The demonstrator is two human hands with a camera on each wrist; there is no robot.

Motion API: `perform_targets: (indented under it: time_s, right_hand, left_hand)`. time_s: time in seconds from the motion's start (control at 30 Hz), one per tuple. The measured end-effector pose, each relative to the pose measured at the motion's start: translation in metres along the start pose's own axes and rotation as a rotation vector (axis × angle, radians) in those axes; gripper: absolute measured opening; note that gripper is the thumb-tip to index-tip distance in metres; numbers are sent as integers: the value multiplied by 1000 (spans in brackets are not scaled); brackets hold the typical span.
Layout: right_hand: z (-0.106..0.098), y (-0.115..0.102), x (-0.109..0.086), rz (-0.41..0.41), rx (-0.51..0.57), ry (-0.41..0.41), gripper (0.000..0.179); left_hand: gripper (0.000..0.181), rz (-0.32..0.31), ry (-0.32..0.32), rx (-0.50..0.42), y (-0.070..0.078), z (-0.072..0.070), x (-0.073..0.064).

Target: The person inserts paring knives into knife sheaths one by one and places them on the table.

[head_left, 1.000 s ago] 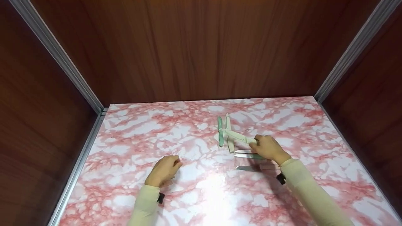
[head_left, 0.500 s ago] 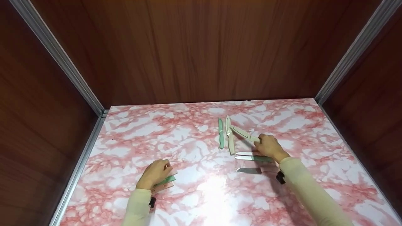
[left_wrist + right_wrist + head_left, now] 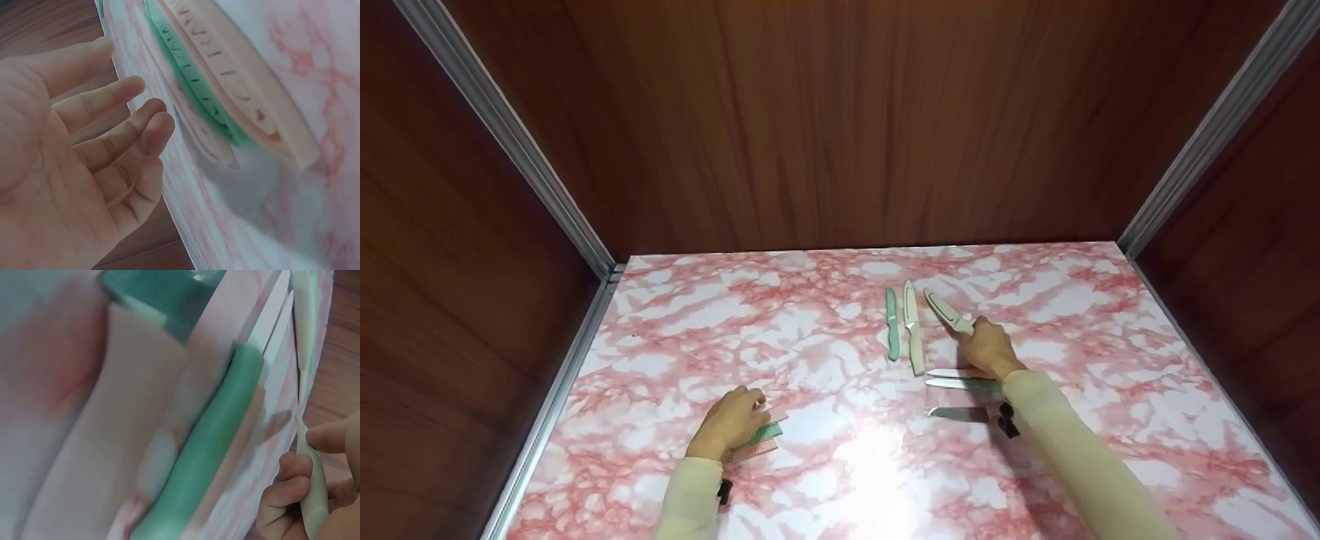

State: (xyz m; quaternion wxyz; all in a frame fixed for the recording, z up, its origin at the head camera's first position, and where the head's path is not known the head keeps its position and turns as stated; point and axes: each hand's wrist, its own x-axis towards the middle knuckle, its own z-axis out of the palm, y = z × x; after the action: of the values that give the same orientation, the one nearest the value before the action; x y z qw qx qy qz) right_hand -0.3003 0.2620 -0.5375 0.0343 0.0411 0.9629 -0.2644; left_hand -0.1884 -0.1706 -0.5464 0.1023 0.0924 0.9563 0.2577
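My right hand (image 3: pixel 990 349) grips the handle of a cream knife (image 3: pixel 945 310), whose blade carries a cream cover and points to the far left. Left of it lie a cream knife (image 3: pixel 913 330) and a green knife (image 3: pixel 892 322), side by side. Under my right forearm are knives with bare blades; in the right wrist view a green handle (image 3: pixel 208 450) and a pale pink handle (image 3: pixel 107 416) show. My left hand (image 3: pixel 727 421), fingers loosely bent and holding nothing, hovers beside a green blade cover (image 3: pixel 191 84) and two pinkish blade covers (image 3: pixel 247 84).
The red-and-white marbled tabletop (image 3: pixel 825 300) is enclosed by a brown wood-look back panel (image 3: pixel 840 135) and side panels with grey metal corner rails (image 3: pixel 525 165). A dark bare blade (image 3: pixel 958 414) lies nearest the front among the knives.
My right hand has swung the cream knife rightward, off the other cream knife, so it points farther away. My left hand has drawn back left, exposing the blade covers.
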Motion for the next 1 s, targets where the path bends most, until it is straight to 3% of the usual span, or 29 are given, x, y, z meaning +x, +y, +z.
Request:
perform_targets:
  time_s: [0.13,0.33,0.57,1.0]
  right_hand:
    - [5,-5,4,32,5,-4,35]
    - [11,-15,9,71,-70,4,37]
    - [22,-24,12,47,-133,19,36]
    - [37,-32,18,6,-50,14,24]
  left_hand:
    - [23,32,7,17,-1,1,0]
    - [19,53,45,49,-1,4,1]
    - [12,85,81,107,-1,9,1]
    - [8,146,140,180,-3,12,3]
